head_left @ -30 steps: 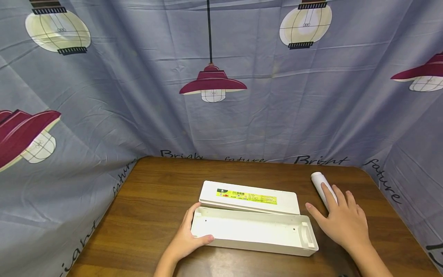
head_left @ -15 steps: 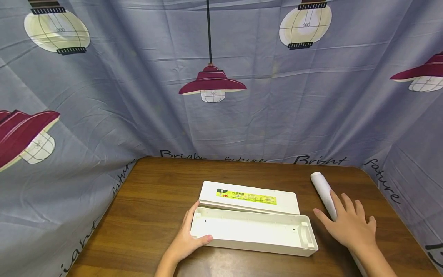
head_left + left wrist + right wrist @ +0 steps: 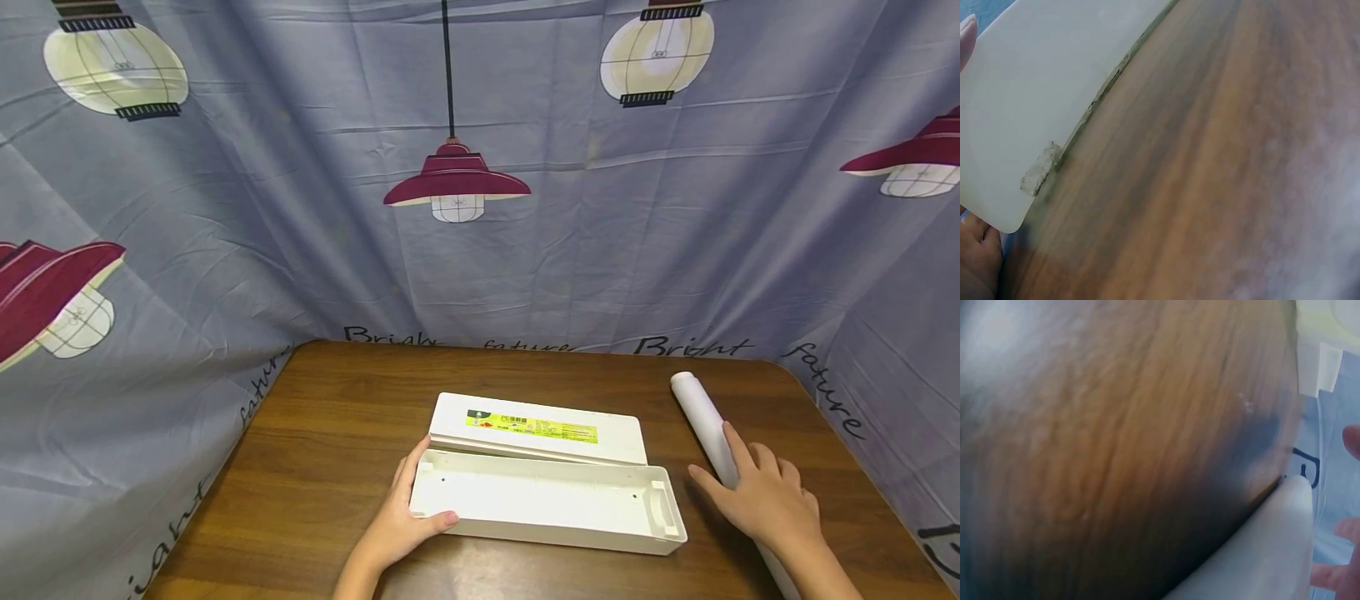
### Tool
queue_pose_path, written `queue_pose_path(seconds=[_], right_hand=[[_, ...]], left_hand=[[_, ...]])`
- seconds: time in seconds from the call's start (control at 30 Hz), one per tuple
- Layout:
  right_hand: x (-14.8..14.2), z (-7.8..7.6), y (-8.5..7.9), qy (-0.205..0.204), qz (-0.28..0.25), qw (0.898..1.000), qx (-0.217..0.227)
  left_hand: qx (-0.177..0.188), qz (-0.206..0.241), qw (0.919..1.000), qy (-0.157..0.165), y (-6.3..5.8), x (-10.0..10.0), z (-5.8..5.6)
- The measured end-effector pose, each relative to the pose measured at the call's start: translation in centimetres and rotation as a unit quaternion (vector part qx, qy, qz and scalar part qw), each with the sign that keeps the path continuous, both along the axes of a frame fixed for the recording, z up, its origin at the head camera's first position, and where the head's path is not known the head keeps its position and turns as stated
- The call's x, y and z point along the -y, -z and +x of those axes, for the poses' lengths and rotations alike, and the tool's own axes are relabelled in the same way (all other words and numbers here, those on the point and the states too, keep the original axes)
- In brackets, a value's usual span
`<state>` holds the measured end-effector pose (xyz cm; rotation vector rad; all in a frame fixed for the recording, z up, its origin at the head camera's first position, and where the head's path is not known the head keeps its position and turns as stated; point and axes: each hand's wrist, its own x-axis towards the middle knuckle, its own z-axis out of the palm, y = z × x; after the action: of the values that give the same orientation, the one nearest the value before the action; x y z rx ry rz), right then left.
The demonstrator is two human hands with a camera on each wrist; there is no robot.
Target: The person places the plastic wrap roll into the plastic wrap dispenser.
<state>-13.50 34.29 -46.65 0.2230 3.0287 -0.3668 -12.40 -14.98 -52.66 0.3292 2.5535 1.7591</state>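
Leftmost on my feed a grey-blue curtain printed with lamps drops behind the brown wooden table; moving rightward, I have the left hand at the left end of an open white tray, thumb over the near wall and fingers round the far corner, so I read it as a real hold on that end; the left wrist view gives me a pale wall with a rough patch near its lower edge.

The tray lies hollow side up, a raised curved support inside its right end; just beyond it rests the white lid with a yellow label, though I cannot tell whether their edges touch; past the tray's right end, apart from it, a long white roll lies aslant on the table; the right hand is over the roll's middle stretch, palm down, fingers parted and slightly bent, without a clasp round it; how firmly it touches I cannot tell.
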Motion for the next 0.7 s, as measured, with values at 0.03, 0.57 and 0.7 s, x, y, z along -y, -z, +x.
queue_pose_path(seconds=[0.03,0.57,0.7], right_hand=[[-0.1,0.0,0.0,0.0,-0.001,1.0,0.004],[-0.8,0.0,0.7,0.012,-0.01,0.999,0.037],[-1.2,-0.2,1.2,0.017,-0.015,0.999,0.045]], left_hand=[[0.0,0.001,1.0,0.001,0.0,0.0,0.0],[-0.005,-0.01,0.9999,0.005,0.2,0.1,-0.1],[-0.004,-0.012,0.9999,0.005,0.1,0.1,-0.1]])
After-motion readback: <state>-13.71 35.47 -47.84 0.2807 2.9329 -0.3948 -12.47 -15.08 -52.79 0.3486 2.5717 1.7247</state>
